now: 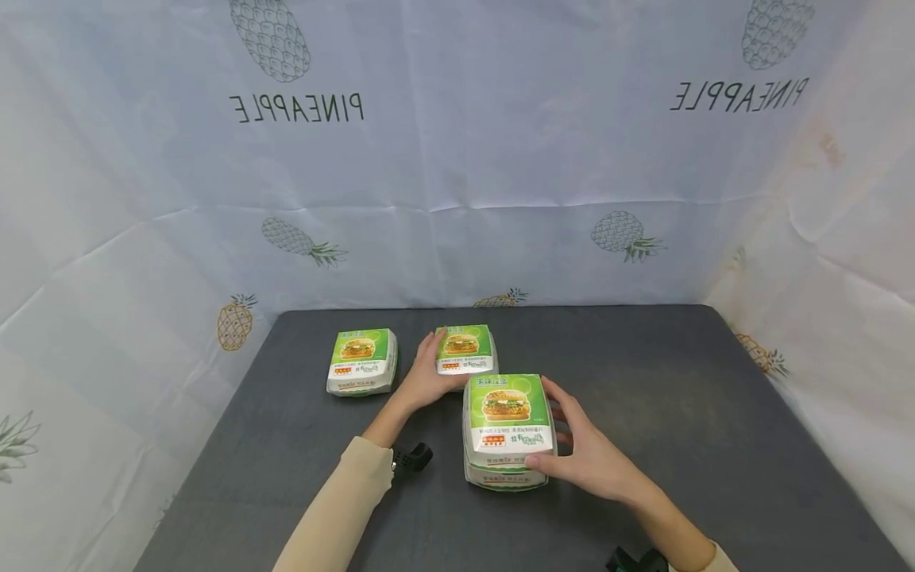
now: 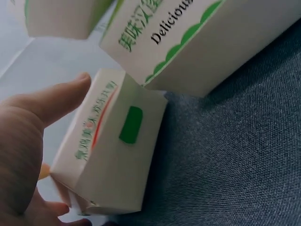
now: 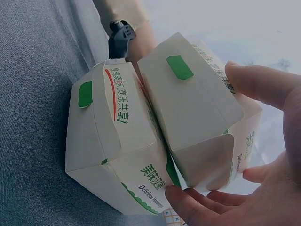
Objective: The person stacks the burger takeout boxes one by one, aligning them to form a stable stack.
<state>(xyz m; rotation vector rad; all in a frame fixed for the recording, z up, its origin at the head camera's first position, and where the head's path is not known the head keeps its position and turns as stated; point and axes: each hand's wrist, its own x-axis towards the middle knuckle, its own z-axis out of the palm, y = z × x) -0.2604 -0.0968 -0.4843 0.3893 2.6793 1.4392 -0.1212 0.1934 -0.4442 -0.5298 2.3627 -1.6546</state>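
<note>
Four-cornered white and green hamburger boxes lie on the dark table. My left hand [image 1: 427,375] spans the left side of the back hamburger box [image 1: 472,348], thumb along its front and fingers at its far left edge. In the left wrist view, the thumb [image 2: 61,96] lies against that box, and some fingers are hidden behind it. Nearer to me, an upper hamburger box [image 1: 506,409] sits on a lower hamburger box [image 1: 500,478]. My right hand [image 1: 589,461] holds the upper one from its right side, thumb in front and fingertips [image 3: 181,200] near the seam between the two.
Another closed hamburger box [image 1: 361,361] stands at the back left of the table [image 1: 679,397]. A pineapple-printed cloth [image 1: 457,143] hangs behind and at both sides. Black wrist cameras [image 1: 413,458] are worn on both wrists.
</note>
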